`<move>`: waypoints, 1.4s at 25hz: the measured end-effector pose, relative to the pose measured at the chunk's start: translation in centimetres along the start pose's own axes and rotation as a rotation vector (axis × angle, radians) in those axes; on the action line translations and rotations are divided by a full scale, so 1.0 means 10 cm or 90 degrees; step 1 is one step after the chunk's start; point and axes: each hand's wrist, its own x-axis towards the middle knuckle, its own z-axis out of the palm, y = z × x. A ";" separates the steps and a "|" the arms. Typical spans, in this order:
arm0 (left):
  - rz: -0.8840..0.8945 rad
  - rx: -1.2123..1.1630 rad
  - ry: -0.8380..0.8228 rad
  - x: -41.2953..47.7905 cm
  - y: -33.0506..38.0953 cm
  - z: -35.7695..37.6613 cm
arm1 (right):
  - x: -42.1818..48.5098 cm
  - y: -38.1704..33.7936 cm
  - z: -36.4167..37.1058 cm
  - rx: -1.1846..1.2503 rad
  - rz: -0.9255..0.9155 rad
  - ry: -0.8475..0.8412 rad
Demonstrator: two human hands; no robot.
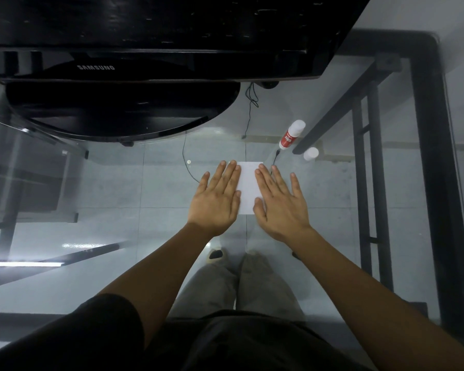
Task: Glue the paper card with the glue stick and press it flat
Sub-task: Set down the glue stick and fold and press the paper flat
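A white paper card [248,187] lies flat on the glass table. My left hand [216,199] rests palm down on the card's left edge, fingers spread. My right hand [280,203] lies palm down on its right edge, fingers apart. Only the middle strip of the card shows between the hands. The glue stick [292,135], white with a red label, lies on its side beyond the card to the right. Its white cap [310,153] stands apart, just right of the stick's lower end.
A black monitor with a round base [123,111] fills the far left of the glass table [118,188]. Thin black cables [248,121] run past the card's far side. The table's black metal frame [434,156] runs along the right.
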 end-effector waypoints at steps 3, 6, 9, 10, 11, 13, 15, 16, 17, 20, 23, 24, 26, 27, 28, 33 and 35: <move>0.003 0.004 -0.008 0.00 -0.01 0.00 | 0.09 -0.15 -0.02 0.033 -0.016 0.012; 0.007 0.013 -0.004 0.00 0.00 0.01 | 0.12 -0.05 -0.04 0.028 -0.014 0.009; 0.000 0.023 -0.001 0.00 0.00 0.01 | 0.09 0.11 -0.04 0.016 0.001 -0.002; 0.002 0.022 -0.002 0.01 0.00 0.01 | 0.10 0.14 -0.05 0.037 -0.007 -0.022; 0.004 0.021 -0.006 0.01 0.00 0.00 | 0.11 0.16 -0.05 0.064 -0.019 -0.043; -0.001 0.014 -0.020 0.00 0.01 -0.02 | 0.15 0.23 -0.05 0.100 -0.048 -0.077; 0.012 -0.013 -0.038 0.02 0.00 -0.07 | 0.18 0.33 -0.06 0.109 -0.076 -0.096; 0.026 -0.047 -0.056 0.03 -0.03 -0.10 | 0.18 0.37 -0.06 0.116 -0.085 -0.100; 0.044 -0.094 -0.074 0.04 -0.08 -0.14 | 0.18 0.38 -0.05 0.128 -0.092 -0.102; 0.152 -0.093 -0.084 -0.01 -0.23 -0.27 | 0.19 0.38 -0.03 0.161 -0.101 -0.113; 0.300 0.085 -0.111 -0.10 -0.26 -0.28 | 0.19 0.40 -0.05 0.157 -0.092 -0.114; 0.334 0.111 -0.143 -0.11 -0.26 -0.26 | 0.19 0.40 -0.06 0.154 -0.091 -0.114; 0.387 0.148 -0.206 -0.09 -0.32 -0.24 | 0.20 0.37 -0.07 0.153 -0.095 -0.120; 0.396 0.156 -0.209 -0.03 -0.37 -0.26 | 0.21 0.36 -0.08 0.154 -0.098 -0.125; 0.379 0.157 -0.199 0.05 -0.43 -0.29 | 0.21 0.35 -0.08 0.158 -0.100 -0.131; 0.278 0.139 -0.137 0.27 -0.51 -0.43 | 0.21 0.34 -0.12 0.161 -0.090 -0.136; 0.341 0.104 -0.161 0.11 -0.42 -0.36 | 0.20 0.34 -0.11 0.171 -0.091 -0.134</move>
